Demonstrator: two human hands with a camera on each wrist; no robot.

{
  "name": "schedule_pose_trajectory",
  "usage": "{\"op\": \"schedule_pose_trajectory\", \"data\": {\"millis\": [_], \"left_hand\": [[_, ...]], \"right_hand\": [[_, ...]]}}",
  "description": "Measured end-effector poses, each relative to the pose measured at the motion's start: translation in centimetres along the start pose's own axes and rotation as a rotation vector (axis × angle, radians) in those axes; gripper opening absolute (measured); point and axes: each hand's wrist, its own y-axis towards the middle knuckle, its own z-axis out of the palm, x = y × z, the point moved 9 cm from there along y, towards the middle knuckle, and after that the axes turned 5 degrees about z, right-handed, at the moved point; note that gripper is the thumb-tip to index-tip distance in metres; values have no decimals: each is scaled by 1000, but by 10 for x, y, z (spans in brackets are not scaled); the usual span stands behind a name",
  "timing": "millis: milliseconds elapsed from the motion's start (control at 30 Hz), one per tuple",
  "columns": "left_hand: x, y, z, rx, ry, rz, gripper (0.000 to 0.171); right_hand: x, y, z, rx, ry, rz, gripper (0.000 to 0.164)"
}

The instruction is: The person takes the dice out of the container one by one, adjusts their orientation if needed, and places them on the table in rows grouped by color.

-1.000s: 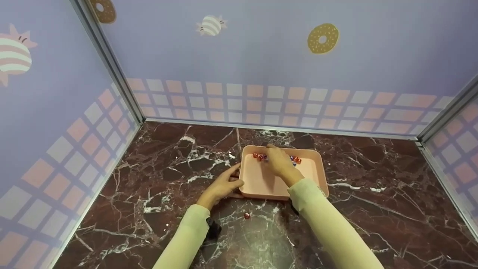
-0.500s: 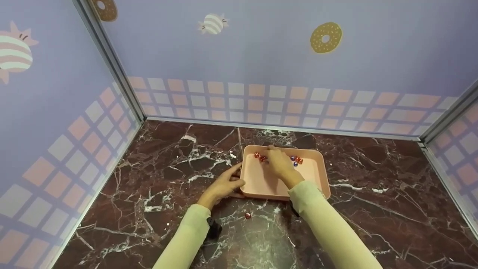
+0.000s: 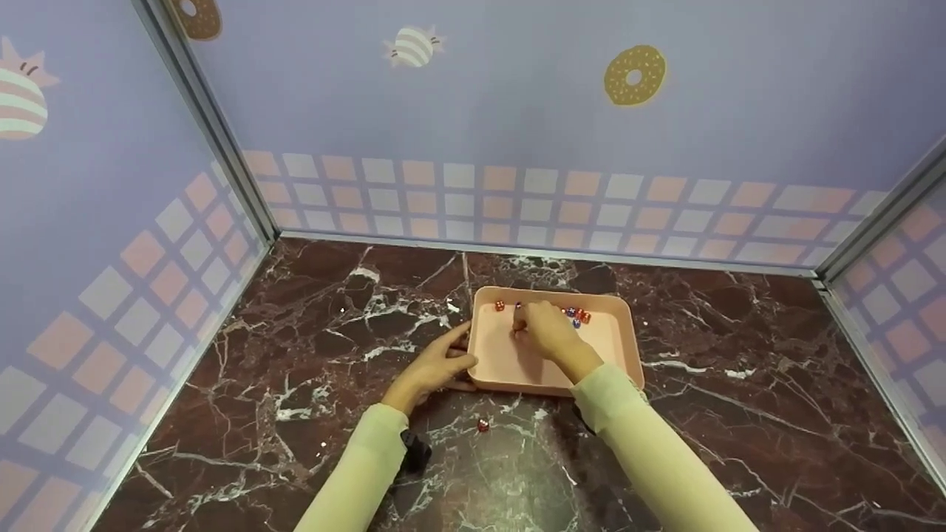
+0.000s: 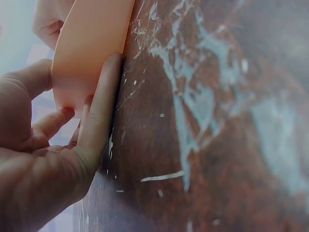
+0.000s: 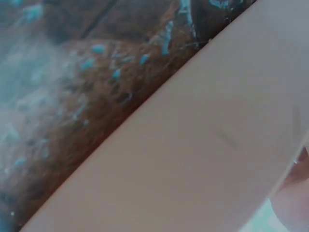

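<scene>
Several small red and blue dice (image 3: 579,315) lie along the far side inside a shallow peach tray (image 3: 510,362). A red die (image 3: 499,305) sits near the far left corner. My right hand (image 3: 548,329) is over the tray with curled fingers and seems to pinch a reddish die at the fingertips, mostly hidden by the hand. In the right wrist view the tray wall (image 5: 183,140) hides nearly all of that hand. My left hand (image 3: 436,366) rests against the tray's left side; in the left wrist view, its fingers (image 4: 99,104) touch the outer wall.
Another red die (image 3: 482,425) lies on the dark marbled table (image 3: 332,355) in front of the tray. A patterned back wall (image 3: 473,111) and side walls enclose the table.
My right hand has drawn slightly toward the near side of the tray, away from the far wall. Red dice beside its fingers are no longer seen there. The left hand stays at the tray.
</scene>
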Motion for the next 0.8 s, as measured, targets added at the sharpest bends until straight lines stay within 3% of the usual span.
{"op": "schedule_pose_trajectory", "data": {"millis": [200, 433, 800], "left_hand": [[0, 1, 0, -8, 4, -9, 81], [0, 2, 3, 3, -11, -7, 79], [3, 1, -1, -12, 23, -23, 77]], "right_hand": [[-2, -13, -1, 48, 2, -19, 11], [-4, -26, -4, 0, -43, -6, 13], [-4, -34, -3, 7, 11, 15, 13]]}}
